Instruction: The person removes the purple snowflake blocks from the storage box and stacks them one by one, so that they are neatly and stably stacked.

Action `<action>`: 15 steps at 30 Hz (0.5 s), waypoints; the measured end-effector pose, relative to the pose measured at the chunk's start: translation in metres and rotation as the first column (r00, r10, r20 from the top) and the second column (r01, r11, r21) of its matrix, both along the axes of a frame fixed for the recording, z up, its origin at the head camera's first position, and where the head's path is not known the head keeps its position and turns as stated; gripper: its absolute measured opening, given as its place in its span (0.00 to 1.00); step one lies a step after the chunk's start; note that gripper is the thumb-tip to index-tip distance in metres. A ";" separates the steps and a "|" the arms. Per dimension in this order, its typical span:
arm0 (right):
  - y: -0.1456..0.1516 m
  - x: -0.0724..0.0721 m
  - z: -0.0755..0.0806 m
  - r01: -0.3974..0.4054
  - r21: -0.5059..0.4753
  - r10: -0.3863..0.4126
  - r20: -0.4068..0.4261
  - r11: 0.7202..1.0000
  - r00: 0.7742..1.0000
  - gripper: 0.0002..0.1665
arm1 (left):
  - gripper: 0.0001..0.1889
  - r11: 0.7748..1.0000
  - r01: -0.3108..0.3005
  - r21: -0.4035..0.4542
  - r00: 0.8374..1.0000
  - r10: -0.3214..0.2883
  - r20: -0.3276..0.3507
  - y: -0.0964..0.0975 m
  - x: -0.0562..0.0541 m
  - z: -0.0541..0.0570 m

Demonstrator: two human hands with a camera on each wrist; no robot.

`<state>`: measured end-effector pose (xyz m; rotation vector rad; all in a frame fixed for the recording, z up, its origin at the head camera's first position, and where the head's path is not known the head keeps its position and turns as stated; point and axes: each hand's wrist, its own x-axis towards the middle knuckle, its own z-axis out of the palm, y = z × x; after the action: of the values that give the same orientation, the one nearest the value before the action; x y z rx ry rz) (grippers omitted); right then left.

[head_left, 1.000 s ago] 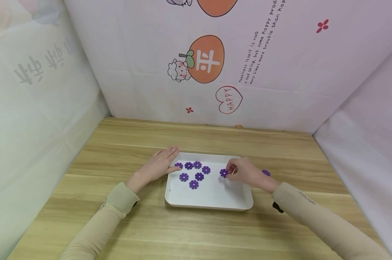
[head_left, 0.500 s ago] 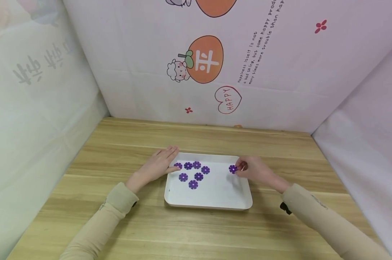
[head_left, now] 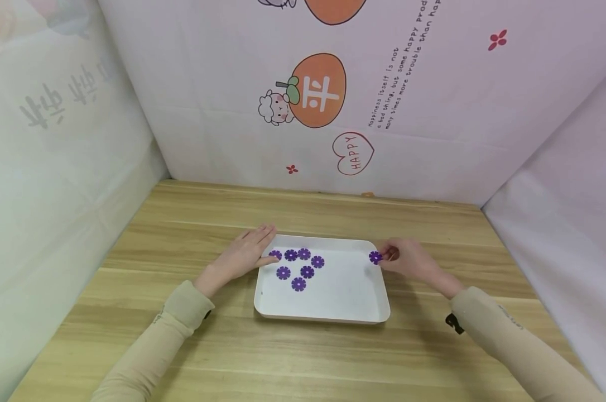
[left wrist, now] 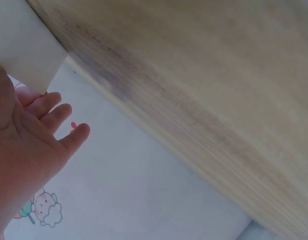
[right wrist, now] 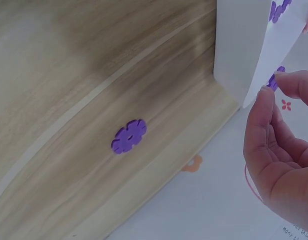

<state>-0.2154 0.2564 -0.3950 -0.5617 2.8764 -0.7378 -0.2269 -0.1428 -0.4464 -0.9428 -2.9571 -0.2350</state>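
Observation:
My right hand [head_left: 405, 259] pinches a purple interlocking snowflake disc [head_left: 375, 257] between thumb and index finger, by the far right corner of a shallow white tray [head_left: 328, 301]. The right wrist view shows this held disc [right wrist: 276, 78] at the fingertips, partly covered. My left hand [head_left: 243, 254] rests at the tray's far left corner, fingers stretched out and thumb reaching over the rim. Several more purple discs [head_left: 307, 272] lie spread over the tray's left half; one is partly covered by the left thumb. In the left wrist view, the left fingers [left wrist: 56, 115] touch the tray's corner.
A single purple disc [right wrist: 129, 136] lies on the wooden table [right wrist: 69, 75], outside the tray; the right arm hides it in the head view. White printed sheets [head_left: 222, 111] stand behind and on both sides of the table.
My right hand, pinching the purple snowflake disc, has moved right and slightly away, from over the tray's right part to its far right corner. The left hand has stayed in place.

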 end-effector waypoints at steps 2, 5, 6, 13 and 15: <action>0.004 0.000 0.000 0.009 0.000 -0.009 -0.003 1.000 1.000 0.10 | 0.42 1.000 0.002 -0.004 1.000 -0.002 -0.003 0.000 0.000 0.000; 0.008 -0.001 0.001 0.018 0.003 -0.018 -0.013 1.000 1.000 0.10 | 0.42 1.000 0.001 -0.003 1.000 -0.001 0.000 0.000 0.000 0.001; 0.009 -0.001 0.002 0.018 0.006 -0.018 -0.016 1.000 1.000 0.10 | 0.42 1.000 0.000 -0.001 1.000 0.000 0.003 0.000 0.000 0.001; 0.018 0.000 0.003 0.030 0.026 -0.029 -0.038 0.999 0.999 0.11 | 0.42 1.000 0.003 0.014 1.000 -0.003 0.000 0.000 0.001 0.000; 0.021 -0.001 0.002 0.035 0.028 -0.034 -0.039 0.999 0.999 0.11 | 0.42 1.000 0.003 0.015 1.000 -0.003 -0.006 0.000 0.000 0.000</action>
<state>-0.2163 0.2772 -0.3926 -0.5294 2.9344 -0.6962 -0.2266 -0.1429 -0.4465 -0.9451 -2.9440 -0.2543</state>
